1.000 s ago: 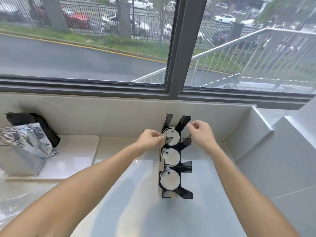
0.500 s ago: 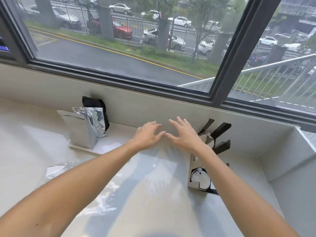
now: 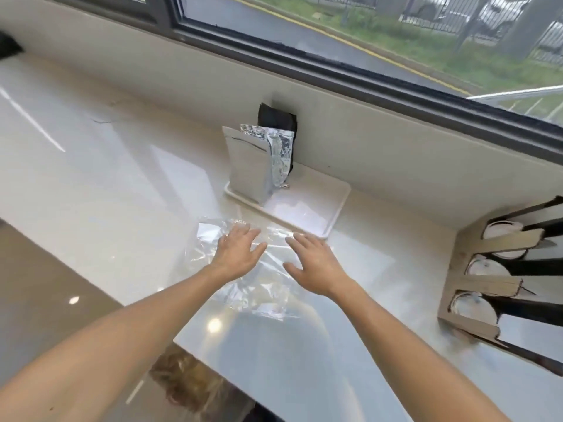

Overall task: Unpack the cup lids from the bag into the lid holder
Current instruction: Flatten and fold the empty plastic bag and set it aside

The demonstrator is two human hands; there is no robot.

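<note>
A crumpled clear plastic bag (image 3: 253,287) lies flat on the pale counter (image 3: 91,184). My left hand (image 3: 239,251) hovers over the bag's left part with fingers spread. My right hand (image 3: 313,263) is beside it, over the bag's right part, also spread and holding nothing. I cannot tell whether either palm touches the plastic. The lid holder (image 3: 487,281), brown board with black dividers, stands at the right edge against the wall. White cup lids (image 3: 470,306) sit in its three slots.
A white tray (image 3: 307,214) lies behind the bag, carrying a grey pouch (image 3: 248,169), a crumpled foil bag (image 3: 280,153) and a black bag (image 3: 277,118). The counter's front edge drops to a brown floor at left. A window sill wall runs along the back.
Both hands left the lid holder and moved left, down over the clear bag. My view swung left, so the holder now sits at the right edge.
</note>
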